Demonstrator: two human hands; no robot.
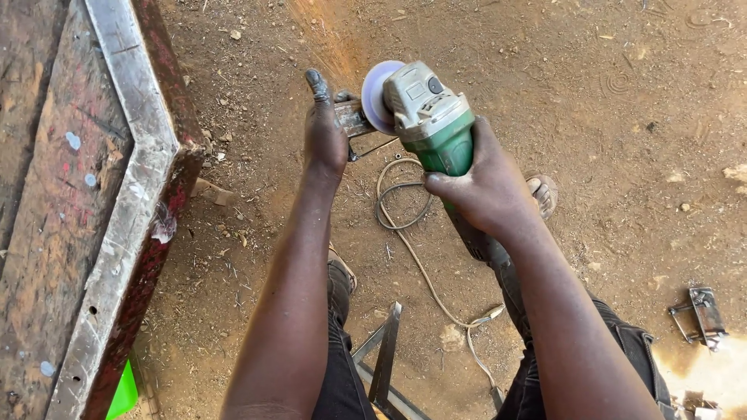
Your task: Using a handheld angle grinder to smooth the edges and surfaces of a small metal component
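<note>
My right hand (489,190) grips the green body of an angle grinder (430,117), whose spinning disc (376,95) shows as a pale blur at its left side. My left hand (324,128) holds a small rusty metal piece (352,118) right against the disc, index finger stretched forward. A faint streak of sparks (331,47) runs up and left from the disc over the dirt. The grinder's rear end is hidden behind my right wrist.
A rusty metal-edged wooden structure (132,202) fills the left side. A pale cable (405,225) loops on the dirt ground between my legs. A metal frame (385,362) stands below, and a small metal bracket (703,313) lies at the right.
</note>
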